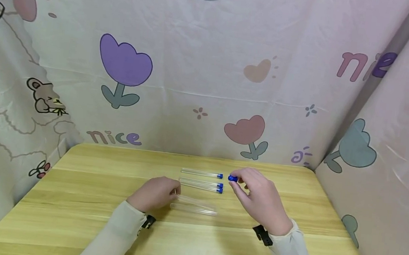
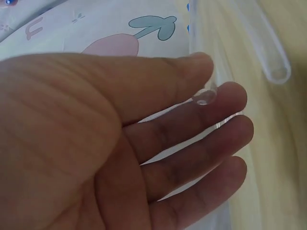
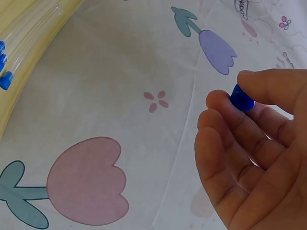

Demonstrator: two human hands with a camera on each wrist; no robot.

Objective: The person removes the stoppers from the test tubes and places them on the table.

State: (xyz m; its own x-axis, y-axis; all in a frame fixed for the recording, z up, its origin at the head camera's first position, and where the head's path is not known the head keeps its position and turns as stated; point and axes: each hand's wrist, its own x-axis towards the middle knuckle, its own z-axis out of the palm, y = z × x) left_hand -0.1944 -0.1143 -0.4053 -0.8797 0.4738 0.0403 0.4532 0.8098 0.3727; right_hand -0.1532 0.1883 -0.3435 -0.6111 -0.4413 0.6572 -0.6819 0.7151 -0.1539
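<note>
Between its thumb and index finger, my left hand [image 1: 156, 193] pinches the rounded end of a clear test tube [image 1: 196, 202]; that end shows at the fingertips in the left wrist view. The tube points right, toward my other hand. A second uncapped test tube [image 1: 195, 210] lies just in front of it, its rounded end also showing in the left wrist view. My right hand [image 1: 259, 195] holds a small blue cap [image 3: 242, 98] with its thumb and fingertips, to the right of the tubes.
Behind the held tube lie capped test tubes: one farther back [image 1: 201, 173] and a close pair [image 1: 200, 182], blue caps facing right. All are on a wood-grain table [image 1: 70, 196]. A printed cloth [image 1: 195, 68] hangs behind and along both sides.
</note>
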